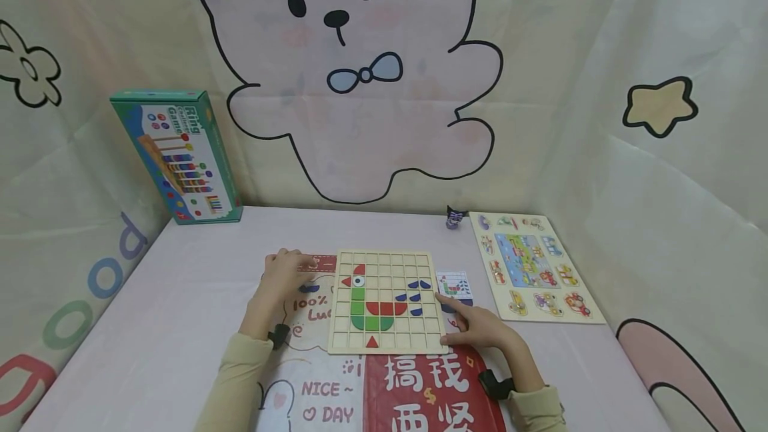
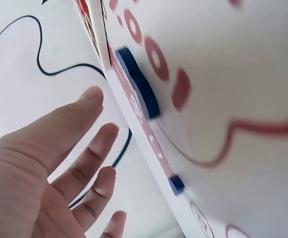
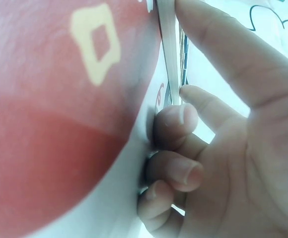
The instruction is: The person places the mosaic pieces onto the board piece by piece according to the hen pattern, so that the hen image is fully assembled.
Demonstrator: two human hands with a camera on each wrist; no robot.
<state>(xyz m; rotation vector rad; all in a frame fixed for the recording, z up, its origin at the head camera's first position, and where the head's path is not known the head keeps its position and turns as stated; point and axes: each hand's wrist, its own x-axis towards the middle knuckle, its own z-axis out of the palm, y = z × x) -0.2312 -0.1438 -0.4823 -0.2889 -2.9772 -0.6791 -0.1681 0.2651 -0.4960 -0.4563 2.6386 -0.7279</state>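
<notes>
A wooden grid board [image 1: 411,339] lies on the printed mat, with red, green and blue pieces forming a bird-like figure. Left of the board is my left hand [image 1: 285,277], its fingers loosely bent and holding nothing. Close to those fingers, a blue piece [image 2: 141,87] and a smaller blue piece [image 2: 177,184] rest on the mat. My right hand [image 1: 480,327] touches the board's right edge with the thumb and index fingertip. In the right wrist view, its other fingers [image 3: 176,171] curl loosely beside the board edge [image 3: 170,49].
A small pattern card [image 1: 454,284] lies right of the board. Farther right is a wooden picture puzzle [image 1: 522,315], with a small dark purple object [image 1: 454,219] at its back corner. A green toy box [image 1: 180,159] stands at the back left. Beneath the board spreads a red and white mat [image 1: 330,372].
</notes>
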